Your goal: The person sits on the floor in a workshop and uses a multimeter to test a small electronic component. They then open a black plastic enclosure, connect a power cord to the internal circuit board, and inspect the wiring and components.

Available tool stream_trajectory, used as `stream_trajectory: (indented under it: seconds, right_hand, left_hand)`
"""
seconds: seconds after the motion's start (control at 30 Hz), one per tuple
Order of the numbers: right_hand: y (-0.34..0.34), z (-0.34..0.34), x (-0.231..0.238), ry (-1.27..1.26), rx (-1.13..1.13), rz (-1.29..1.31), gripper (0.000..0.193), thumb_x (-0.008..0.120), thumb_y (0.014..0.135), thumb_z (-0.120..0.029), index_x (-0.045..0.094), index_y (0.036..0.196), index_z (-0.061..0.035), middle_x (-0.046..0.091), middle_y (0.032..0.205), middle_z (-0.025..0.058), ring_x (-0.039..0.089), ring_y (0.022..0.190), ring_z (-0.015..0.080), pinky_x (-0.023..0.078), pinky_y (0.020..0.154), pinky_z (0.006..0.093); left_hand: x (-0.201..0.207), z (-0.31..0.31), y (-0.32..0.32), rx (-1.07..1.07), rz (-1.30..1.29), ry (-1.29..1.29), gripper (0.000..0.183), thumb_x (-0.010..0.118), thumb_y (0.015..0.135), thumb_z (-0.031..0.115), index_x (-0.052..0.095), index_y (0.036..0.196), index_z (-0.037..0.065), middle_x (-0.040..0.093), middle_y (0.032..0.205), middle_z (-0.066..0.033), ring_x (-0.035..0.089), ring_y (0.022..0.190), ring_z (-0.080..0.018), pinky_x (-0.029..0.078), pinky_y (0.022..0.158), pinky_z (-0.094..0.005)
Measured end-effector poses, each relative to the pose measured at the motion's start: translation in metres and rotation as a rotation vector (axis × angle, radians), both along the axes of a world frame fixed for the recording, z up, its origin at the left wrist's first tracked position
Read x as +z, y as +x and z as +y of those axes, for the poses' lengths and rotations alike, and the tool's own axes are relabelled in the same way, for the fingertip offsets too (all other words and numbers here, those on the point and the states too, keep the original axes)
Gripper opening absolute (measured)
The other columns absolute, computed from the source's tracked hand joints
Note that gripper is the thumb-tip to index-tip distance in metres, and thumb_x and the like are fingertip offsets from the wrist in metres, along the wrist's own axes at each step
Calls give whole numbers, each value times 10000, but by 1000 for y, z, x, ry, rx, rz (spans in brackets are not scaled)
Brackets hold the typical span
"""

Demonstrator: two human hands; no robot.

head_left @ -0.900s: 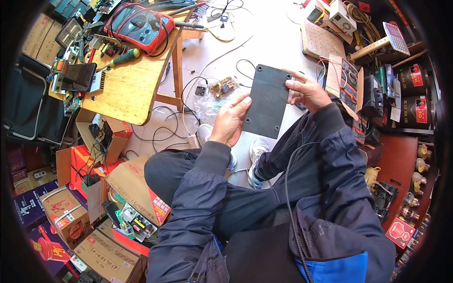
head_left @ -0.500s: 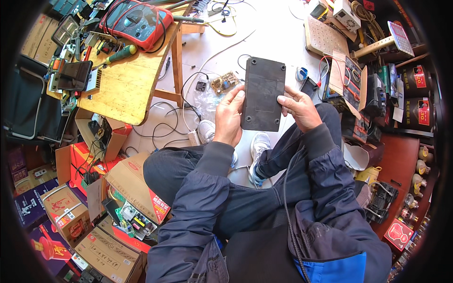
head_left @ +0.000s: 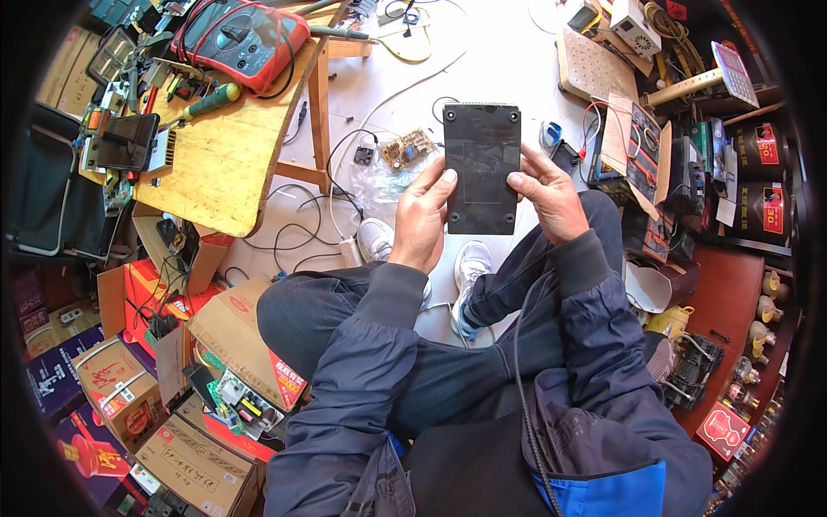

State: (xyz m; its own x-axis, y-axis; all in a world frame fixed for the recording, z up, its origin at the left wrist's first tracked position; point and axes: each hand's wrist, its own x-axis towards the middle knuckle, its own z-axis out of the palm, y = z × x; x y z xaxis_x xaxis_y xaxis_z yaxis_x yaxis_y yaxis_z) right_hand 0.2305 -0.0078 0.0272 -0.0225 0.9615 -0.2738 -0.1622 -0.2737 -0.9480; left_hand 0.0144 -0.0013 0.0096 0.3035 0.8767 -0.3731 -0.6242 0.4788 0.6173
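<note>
A flat black rectangular panel [head_left: 480,164] with screw holes in its corners is held upright in front of me, above my knees. My left hand [head_left: 425,215] grips its lower left edge with the thumb on its face. My right hand [head_left: 546,194] holds its right edge, fingers curled onto the face. Below the hands are my dark trousers and grey-white shoes [head_left: 469,267]. On the floor just left of the panel lie a small green circuit board [head_left: 407,148] and a clear plastic bag.
A wooden table [head_left: 220,159] at the left carries a red multimeter [head_left: 237,39], a green-handled screwdriver [head_left: 207,99] and small devices. Cables trail over the white floor. Cardboard boxes [head_left: 237,340] stand at lower left. Shelves with tools and cans [head_left: 758,146] fill the right.
The panel has swung from tilted at the right to upright in front of me, and both hands have shifted with it toward the middle.
</note>
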Motion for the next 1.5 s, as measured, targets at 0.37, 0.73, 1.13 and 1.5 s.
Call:
stream_trajectory:
  seconds: [0.37,0.73,1.13,1.5]
  right_hand:
    - [-5,0,4,-40,56,-68,750,782,946,-150,413,1567,51,685,1288,135,627,1041,123,508,860,278]
    - [-60,-8,10,23,158,-192,1018,890,723,-40,275,1531,39,603,1301,168,646,1164,238,567,994,358]
    - [-122,16,158,775,486,-744,1107,759,642,-222,289,1602,67,498,1463,263,544,1352,366,411,1162,406]
    - [-249,100,157,1037,788,-1172,981,798,698,-418,476,1504,39,600,1303,311,592,1211,463,484,1061,488]
  left_hand:
    - [-13,-1,4,23,57,-44,438,604,1071,181,553,1484,42,665,1338,-52,654,1128,-154,546,904,-312]
    - [-12,-2,9,115,56,5,471,694,1012,92,481,1419,-10,675,1217,-139,673,1109,-203,568,958,-342]
    - [-7,-7,-2,432,-251,67,333,628,1054,272,617,1310,60,701,1173,-56,689,1035,-135,552,946,-328]
    - [39,-51,-21,403,64,-8,186,616,1061,282,626,1120,106,655,1008,-29,654,896,-145,555,856,-328]
